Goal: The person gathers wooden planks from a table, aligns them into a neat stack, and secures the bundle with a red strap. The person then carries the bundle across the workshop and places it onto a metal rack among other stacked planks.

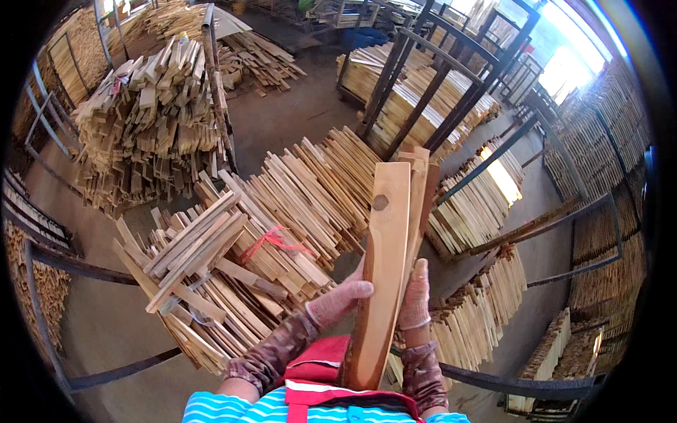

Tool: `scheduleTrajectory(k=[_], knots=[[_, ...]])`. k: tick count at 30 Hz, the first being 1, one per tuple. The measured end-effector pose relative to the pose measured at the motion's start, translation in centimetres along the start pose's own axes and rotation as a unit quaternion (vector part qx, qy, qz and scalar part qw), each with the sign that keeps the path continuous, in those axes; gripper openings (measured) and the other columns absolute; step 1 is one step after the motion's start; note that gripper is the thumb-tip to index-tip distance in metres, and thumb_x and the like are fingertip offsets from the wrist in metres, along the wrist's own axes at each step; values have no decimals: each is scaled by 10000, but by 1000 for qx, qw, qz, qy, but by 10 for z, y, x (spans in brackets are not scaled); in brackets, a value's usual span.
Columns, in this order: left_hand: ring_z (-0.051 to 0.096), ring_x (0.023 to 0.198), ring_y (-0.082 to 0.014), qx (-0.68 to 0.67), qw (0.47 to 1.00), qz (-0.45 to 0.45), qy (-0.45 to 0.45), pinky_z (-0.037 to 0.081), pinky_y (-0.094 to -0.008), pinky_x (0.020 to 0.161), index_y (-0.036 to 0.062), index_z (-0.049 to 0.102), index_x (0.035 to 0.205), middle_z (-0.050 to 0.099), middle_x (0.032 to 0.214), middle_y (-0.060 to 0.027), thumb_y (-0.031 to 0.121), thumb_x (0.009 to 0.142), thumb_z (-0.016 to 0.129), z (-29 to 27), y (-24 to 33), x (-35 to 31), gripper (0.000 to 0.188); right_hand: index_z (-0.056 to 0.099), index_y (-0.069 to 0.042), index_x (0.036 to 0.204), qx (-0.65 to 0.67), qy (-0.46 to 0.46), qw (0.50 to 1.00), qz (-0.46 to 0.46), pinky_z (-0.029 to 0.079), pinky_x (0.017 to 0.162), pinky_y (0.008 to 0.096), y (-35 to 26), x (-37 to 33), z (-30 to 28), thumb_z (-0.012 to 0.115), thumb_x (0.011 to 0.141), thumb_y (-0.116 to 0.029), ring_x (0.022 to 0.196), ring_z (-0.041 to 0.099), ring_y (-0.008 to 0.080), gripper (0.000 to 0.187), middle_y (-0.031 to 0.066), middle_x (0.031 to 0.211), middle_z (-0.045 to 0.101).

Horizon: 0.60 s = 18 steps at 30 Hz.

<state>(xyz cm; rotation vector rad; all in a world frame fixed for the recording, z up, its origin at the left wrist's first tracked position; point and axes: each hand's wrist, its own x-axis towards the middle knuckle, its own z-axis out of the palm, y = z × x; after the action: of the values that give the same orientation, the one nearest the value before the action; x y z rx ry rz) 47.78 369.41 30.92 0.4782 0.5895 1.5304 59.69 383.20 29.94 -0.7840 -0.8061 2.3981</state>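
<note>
I hold a small stack of long wooden slats (pixel 386 240) upright in front of me; the front slat has a dark knot near its top. My left hand (pixel 340 297), in a pinkish knit glove, grips the stack's left edge. My right hand (pixel 416 296), gloved the same, presses the right edge. The slats' lower ends rest against my red apron (pixel 319 365).
A loose heap of slats tied with red string (pixel 271 241) lies just below left. A taller stack (pixel 148 120) stands at the far left. Racked slats (pixel 479 204) and dark metal frames (pixel 451 77) fill the right. Bare concrete floor (pixel 282 113) runs between the piles.
</note>
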Motion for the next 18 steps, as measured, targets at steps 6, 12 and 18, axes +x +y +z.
scheduleTrajectory(k=[6,12,18], knots=[[403,1303,-210,69,990,-24,117,315,-351,1098,68,182,1518,396,1446,-109,322,802,707,-76,41,42,923,508,-17,1298,-17,-50,996,78,481,958,434,27,97,-17,525,933,-453,1073,607,297,569,158,1215,615],[430,1281,-194,157,973,26,165,325,-332,1086,69,282,1488,464,1411,-64,191,867,678,-149,25,90,747,541,-37,1278,-58,-60,976,200,512,915,436,40,204,-56,534,926,-425,1039,629,285,524,136,1178,644],[450,1254,-179,183,937,-168,247,380,-314,1029,68,249,1498,477,1396,-70,305,864,705,-204,61,199,816,595,-11,1185,-58,-34,971,230,544,848,390,32,360,-127,533,942,-325,955,664,245,401,125,1114,672]])
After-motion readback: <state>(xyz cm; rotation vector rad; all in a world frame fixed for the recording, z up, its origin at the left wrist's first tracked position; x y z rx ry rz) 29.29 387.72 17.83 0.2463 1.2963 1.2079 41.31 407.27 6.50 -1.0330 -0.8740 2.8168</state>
